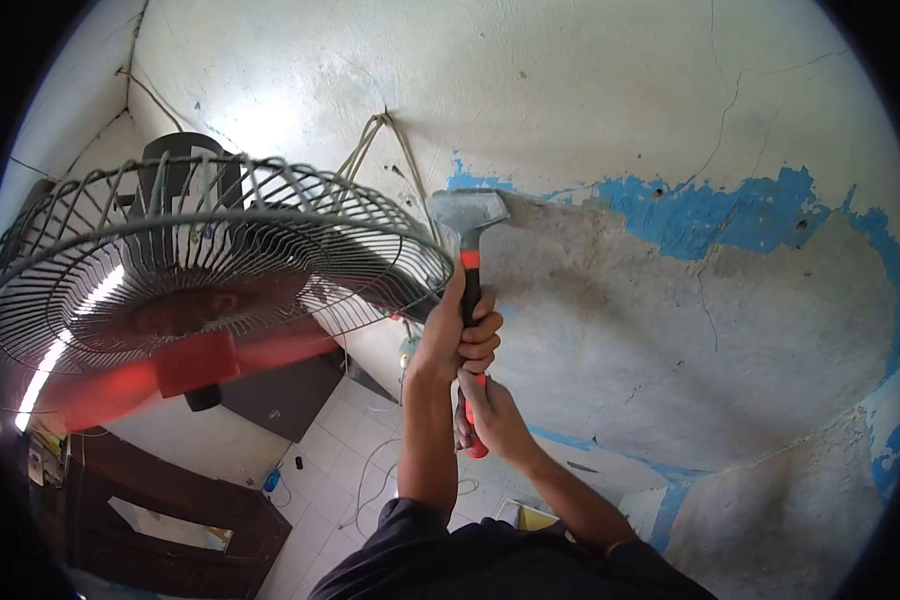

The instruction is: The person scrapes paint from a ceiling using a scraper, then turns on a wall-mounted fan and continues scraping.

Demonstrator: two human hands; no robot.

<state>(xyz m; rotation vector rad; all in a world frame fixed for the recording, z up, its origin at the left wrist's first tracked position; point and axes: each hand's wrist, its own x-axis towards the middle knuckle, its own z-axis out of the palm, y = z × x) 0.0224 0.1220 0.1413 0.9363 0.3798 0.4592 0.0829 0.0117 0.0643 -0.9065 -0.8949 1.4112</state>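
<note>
My left hand (454, 335) is wrapped round the upper black part of a long-handled wall scraper (471, 260). Lower down, my right hand (492, 418) grips the red end of the same handle. The scraper's wide grey head is up against the wall (590, 300), at the left end of a ragged strip of blue paint (705, 215). Above that strip the wall still carries whitish paint (570, 90); below it, bare grey plaster shows. From this angle I cannot make out the blade's edge.
A fan (210, 250) with a wire guard and blurred red blades stands close on the left, near the scraper head. A looped cable (385, 125) hangs on the wall beside it. Below are a tiled floor (335, 450) with a loose cord and a dark wooden piece (160, 500).
</note>
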